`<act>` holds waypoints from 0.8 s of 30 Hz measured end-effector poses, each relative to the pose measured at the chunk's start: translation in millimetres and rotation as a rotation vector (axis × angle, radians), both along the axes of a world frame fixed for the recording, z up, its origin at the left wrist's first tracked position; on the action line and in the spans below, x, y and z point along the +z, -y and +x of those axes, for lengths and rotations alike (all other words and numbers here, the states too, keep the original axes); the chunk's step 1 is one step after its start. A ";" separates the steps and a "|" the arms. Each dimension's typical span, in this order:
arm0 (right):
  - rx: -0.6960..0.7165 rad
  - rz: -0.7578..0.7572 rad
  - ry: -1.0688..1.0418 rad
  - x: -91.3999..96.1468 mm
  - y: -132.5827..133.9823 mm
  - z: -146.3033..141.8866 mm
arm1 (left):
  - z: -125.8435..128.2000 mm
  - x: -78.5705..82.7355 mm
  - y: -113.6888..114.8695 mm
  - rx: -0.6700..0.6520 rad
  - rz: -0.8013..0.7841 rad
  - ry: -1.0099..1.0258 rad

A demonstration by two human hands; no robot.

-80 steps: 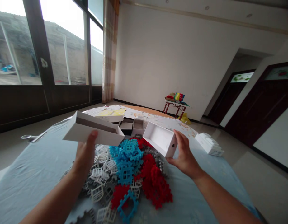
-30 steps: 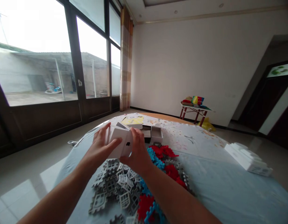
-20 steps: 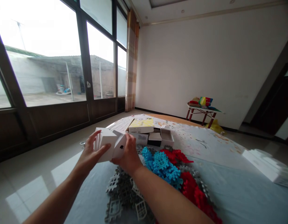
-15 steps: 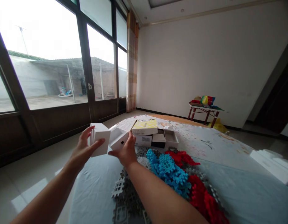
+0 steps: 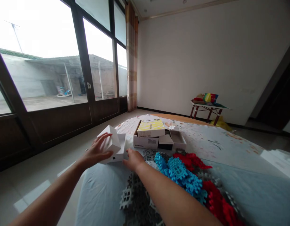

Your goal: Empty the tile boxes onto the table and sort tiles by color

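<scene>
My left hand (image 5: 97, 149) grips a white box (image 5: 112, 137), thumb in front and fingers over its top. The box is tilted above a second, open white box part (image 5: 122, 147) with a small dark logo on its front, which rests at the table's left edge. Just right of that part is my right hand (image 5: 134, 159), its thumb and index finger apart with nothing between them. Near my right forearm lies a pile of interlocking plastic pieces: grey ones (image 5: 126, 196), blue ones (image 5: 179, 169) and red ones (image 5: 190, 160).
Beyond my right hand stand a yellow-and-white box (image 5: 151, 127) on a white carton (image 5: 145, 142), and an open grey-white tray (image 5: 179, 138). White blocks (image 5: 280, 160) sit at the right. A small table (image 5: 209, 106) with colourful items stands by the wall.
The logo box part has gone from my right hand onto the table, and my right hand has let go. My left hand has moved right, tilting its box over that part.
</scene>
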State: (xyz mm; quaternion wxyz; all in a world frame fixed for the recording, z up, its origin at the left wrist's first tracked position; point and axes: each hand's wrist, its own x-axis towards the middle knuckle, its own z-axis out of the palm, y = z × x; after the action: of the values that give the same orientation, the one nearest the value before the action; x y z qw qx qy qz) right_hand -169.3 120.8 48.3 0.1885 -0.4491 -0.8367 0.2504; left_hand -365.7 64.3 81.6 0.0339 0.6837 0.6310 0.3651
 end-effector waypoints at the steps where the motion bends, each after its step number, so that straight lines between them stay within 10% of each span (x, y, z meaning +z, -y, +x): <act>1: 0.023 0.028 -0.014 3.0 -3.6 5.2 | 0.5 -1.4 -6.3 -0.036 -0.005 -0.091; 8: 0.119 0.163 -0.126 15.5 -14.2 58.9 | 4.4 -1.4 -45.9 -0.130 -0.103 -0.323; 15: 0.126 0.277 -0.278 48.1 23.0 151.5 | 2.0 -5.6 -39.5 0.066 -0.184 -0.287; 24: -0.539 0.381 -0.451 75.5 87.1 328.0 | 55.8 -13.9 -29.5 0.401 -0.094 -0.226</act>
State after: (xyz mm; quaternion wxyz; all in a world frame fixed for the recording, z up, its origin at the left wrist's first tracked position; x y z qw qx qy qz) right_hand 158.7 33.7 123.8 0.5061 -0.5433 -0.6581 0.1247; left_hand -309.9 93.8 67.7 -0.0783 0.5787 0.7704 0.2558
